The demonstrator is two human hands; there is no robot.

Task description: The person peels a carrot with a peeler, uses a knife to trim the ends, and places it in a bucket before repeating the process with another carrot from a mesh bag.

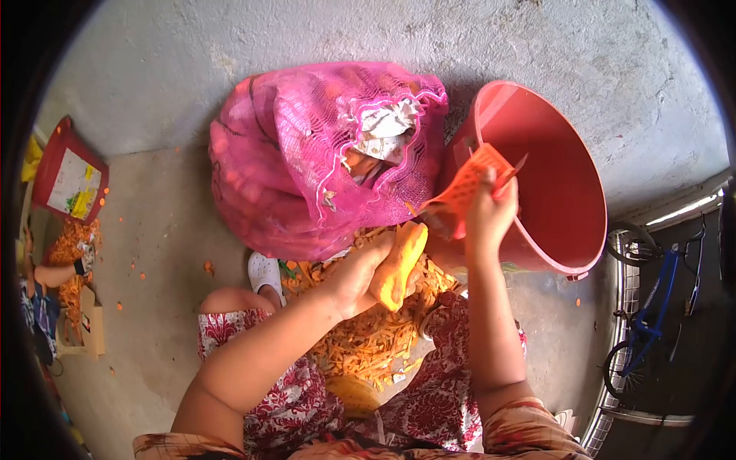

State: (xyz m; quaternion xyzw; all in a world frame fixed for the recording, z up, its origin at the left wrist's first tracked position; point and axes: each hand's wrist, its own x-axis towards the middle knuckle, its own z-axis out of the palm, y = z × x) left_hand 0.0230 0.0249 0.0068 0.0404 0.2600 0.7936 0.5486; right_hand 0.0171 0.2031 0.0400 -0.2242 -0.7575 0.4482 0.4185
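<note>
In my left hand is a peeled yellow-orange root vegetable, held slanting over a heap of orange peelings between my legs. My right hand is raised at the near rim of a big red tub, its fingers closed on an orange perforated plastic piece. A pointed tip sticks out past the fingers on the right. Below the plastic piece, a part is smeared by motion, and I cannot tell what it is. A pink mesh sack of orange-red roots stands beyond my left hand.
A grey wall runs behind the sack and tub. At the far left are a red bucket, more peelings, a cardboard box and another person's arm. A blue bicycle stands at the right.
</note>
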